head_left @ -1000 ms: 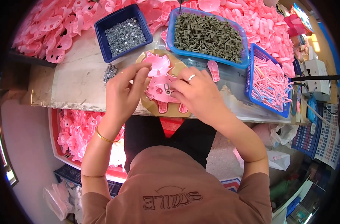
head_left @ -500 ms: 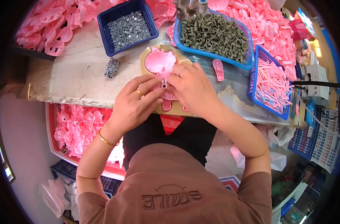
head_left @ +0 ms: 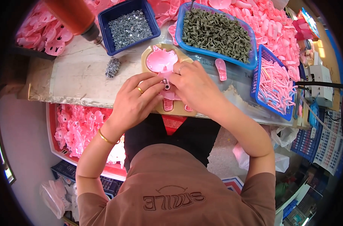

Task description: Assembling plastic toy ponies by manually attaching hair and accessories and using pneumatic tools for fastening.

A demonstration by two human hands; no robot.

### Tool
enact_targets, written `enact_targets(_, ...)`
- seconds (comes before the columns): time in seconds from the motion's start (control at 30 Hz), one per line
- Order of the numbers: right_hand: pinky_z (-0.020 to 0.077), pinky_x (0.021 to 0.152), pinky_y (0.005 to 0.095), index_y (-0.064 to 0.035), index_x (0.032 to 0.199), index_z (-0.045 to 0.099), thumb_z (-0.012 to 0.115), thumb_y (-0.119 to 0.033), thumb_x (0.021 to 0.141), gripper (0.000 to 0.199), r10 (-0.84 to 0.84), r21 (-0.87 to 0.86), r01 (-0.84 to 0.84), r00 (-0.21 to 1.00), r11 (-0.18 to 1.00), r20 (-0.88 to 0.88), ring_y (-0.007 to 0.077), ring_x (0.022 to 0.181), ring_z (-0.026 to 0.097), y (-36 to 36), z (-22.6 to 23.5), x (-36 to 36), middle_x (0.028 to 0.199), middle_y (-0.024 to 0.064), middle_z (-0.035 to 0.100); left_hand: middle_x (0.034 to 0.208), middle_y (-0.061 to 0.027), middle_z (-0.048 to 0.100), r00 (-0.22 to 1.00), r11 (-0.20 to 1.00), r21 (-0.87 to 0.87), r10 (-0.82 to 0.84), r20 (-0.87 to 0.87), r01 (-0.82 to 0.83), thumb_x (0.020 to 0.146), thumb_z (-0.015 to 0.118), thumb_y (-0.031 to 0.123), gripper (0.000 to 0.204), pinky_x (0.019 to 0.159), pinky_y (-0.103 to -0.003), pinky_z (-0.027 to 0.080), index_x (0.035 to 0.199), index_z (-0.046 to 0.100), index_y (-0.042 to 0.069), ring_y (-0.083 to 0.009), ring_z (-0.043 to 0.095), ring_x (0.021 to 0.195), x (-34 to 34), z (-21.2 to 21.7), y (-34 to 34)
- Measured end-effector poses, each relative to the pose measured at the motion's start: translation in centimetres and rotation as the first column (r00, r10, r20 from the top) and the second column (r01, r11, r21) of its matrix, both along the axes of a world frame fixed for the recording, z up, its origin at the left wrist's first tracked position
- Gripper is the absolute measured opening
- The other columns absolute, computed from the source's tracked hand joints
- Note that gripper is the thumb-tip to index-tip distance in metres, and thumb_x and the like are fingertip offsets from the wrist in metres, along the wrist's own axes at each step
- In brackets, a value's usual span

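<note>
We bend our left hand (head_left: 140, 98) and right hand (head_left: 194, 87) over a pink shell (head_left: 169, 94), grip unclear; lettering (head_left: 174, 202) marks our shirt (head_left: 167, 165) below them and the surface (head_left: 81, 77) rightward.

One left hand (head_left: 135, 100) and one right hand (head_left: 196, 86), with two rings (head_left: 140, 90) and one bracelet (head_left: 105, 137) between them, meet at one pink toy (head_left: 162, 61) with two feet (head_left: 168, 105). One navy tray (head_left: 139, 43), one tub (head_left: 219, 56), one basket (head_left: 256, 83) and one screw clump (head_left: 112, 67) sit on the table (head_left: 77, 83); one orange screwdriver (head_left: 74, 17) is far left, one red crate (head_left: 50, 124) near left.
</note>
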State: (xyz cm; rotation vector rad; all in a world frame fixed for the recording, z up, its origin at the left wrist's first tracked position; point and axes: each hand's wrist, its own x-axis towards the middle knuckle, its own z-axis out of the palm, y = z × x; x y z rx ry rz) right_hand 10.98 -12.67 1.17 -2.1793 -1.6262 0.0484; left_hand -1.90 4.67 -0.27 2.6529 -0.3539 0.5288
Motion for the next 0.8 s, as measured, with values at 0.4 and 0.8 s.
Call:
enact_targets(0.4, 0.0454, 0.084, 0.0443, -0.005, 0.091, 0.067, 0.068, -0.01, 0.076, 0.015, 0.023, -0.105, -0.024, 1.0, 0.994, -0.006, 0.0305, 0.094, 0.06, -0.1, 0.5, 0.7, 0.092, 0.0107, 0.061, 0.121, -0.0031, 0.06, 0.998, 0.985, 0.17, -0.018, -0.068, 0.029, 0.083, 0.07, 0.032, 0.032, 0.099, -0.041, 0.045, 0.107, 0.064, 0.012, -0.0258, 0.053, 0.118, 0.3, 0.9, -0.6)
enact_targets(0.8, 0.05, 0.066, 0.0398, -0.0068, 0.085, 0.065, 0.075, -0.017, 0.078, 0.016, -0.236, 0.091, 0.241, 0.97, 0.966, -0.06, 0.0276, 0.078, 0.062, -4.4, 0.3, 0.0, 0.082, 0.0065, 0.057, 0.125, -0.004, 0.059, 0.996, 0.993, 0.117, 0.005, -0.089, 0.006, 0.081, 0.074, 0.03, 0.038, 0.101, -0.043, 0.042, 0.114, 0.066, 0.013, -0.0276, 0.052, 0.119, -0.1, 0.6, -1.1)
